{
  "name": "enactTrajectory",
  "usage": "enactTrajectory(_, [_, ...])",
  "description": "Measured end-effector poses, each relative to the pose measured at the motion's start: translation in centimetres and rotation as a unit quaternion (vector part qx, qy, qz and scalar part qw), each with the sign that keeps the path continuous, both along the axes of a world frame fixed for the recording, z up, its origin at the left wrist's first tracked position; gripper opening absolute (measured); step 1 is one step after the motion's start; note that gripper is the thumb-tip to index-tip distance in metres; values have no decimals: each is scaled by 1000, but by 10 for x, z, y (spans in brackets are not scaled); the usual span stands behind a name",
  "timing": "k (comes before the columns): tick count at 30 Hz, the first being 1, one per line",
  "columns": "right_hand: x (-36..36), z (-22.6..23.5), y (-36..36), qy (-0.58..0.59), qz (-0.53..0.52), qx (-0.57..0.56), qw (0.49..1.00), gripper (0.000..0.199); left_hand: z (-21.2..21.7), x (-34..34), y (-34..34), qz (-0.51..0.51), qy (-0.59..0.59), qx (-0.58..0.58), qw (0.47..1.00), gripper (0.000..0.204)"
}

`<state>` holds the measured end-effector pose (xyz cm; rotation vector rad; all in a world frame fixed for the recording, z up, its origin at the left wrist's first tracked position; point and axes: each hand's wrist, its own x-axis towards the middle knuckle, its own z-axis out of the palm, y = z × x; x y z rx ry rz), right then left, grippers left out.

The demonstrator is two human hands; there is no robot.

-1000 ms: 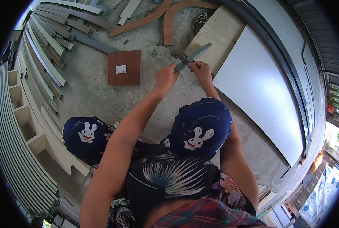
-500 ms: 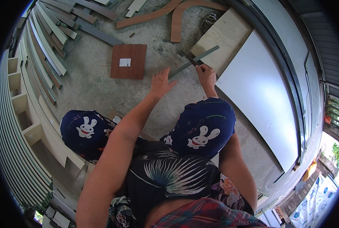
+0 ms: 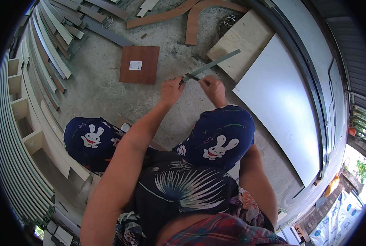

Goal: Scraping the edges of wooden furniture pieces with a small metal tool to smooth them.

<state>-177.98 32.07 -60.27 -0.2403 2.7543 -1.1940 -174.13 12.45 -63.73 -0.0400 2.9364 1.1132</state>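
A narrow grey-green strip [image 3: 220,60] slants up and to the right in front of my knees. Its near end is in my left hand [image 3: 172,91], whose fingers are closed around it. My right hand [image 3: 214,89], a little blurred, pinches a short, dark, narrow piece [image 3: 194,77]. That piece lies across the strip close to my left fingers; its exact kind cannot be made out. Beyond my left hand, a square red-brown board [image 3: 144,61] with a white label [image 3: 135,65] rests on the concrete floor.
At right lie a large white panel [image 3: 285,102] and a pale wooden board [image 3: 240,43]. Curved brown pieces [image 3: 191,30] and a wire coil [image 3: 227,20] are at the far side. Long boards [image 3: 51,45] and pale box-like compartments [image 3: 20,108] line the left.
My left hand, spread beside the strip before, has closed on its near end. My right hand has moved left and slightly nearer, bringing the dark piece down along the strip.
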Motion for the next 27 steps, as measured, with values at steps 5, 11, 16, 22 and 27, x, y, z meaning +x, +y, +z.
enactTrajectory(5, [-69, 1, 73, -28, -232, -17, 972, 24, 25, -15, 15, -4, 55, 23, 998, 22])
enactTrajectory(11, [-54, 31, 40, -176, 2, -169, 970, 28, 41, -34, 27, 2, 78, 55, 995, 22])
enactTrajectory(16, [-75, 12, 75, -178, -163, -106, 965, 26, 52, -41, 34, -2, 71, 57, 996, 22])
enactTrajectory(22, [-65, 47, 63, -41, -173, -99, 979, 24, 61, -46, 34, 7, 76, 91, 993, 21])
enactTrajectory(27, [-28, 94, 28, 28, -53, -88, 994, 13, 88, -63, 47, 22, 82, 144, 986, 19])
